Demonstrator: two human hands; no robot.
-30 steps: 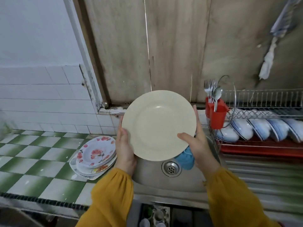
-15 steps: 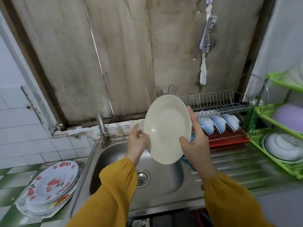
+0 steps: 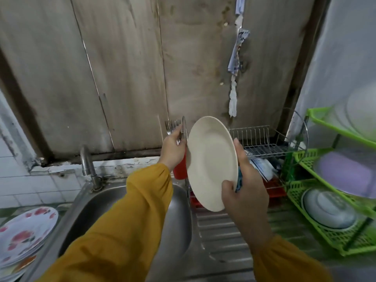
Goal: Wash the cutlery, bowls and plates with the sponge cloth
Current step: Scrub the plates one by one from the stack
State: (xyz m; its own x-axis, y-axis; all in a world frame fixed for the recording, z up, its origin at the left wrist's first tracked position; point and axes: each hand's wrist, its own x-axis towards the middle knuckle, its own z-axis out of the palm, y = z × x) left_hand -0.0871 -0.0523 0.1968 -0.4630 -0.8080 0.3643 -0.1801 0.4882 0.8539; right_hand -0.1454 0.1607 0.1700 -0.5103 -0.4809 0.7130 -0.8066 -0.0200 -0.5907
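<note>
Plate (image 3: 211,159) partly hides wire rack (image 3: 262,147) — red cup (image 3: 180,169) beside.

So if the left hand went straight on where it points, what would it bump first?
Probably the silver metal forks standing in the red plastic cup; the left hand looks nearly on them, though depth is unclear.

Your plate (image 3: 211,161) sits in your right hand (image 3: 244,192) over the drainboard (image 3: 219,241), right of the sink basin (image 3: 95,212). Wire rack (image 3: 260,147) behind it, cutlery cup (image 3: 180,169) just left, tap (image 3: 87,159) behind basin, plate stack (image 3: 26,235) far left.
</note>
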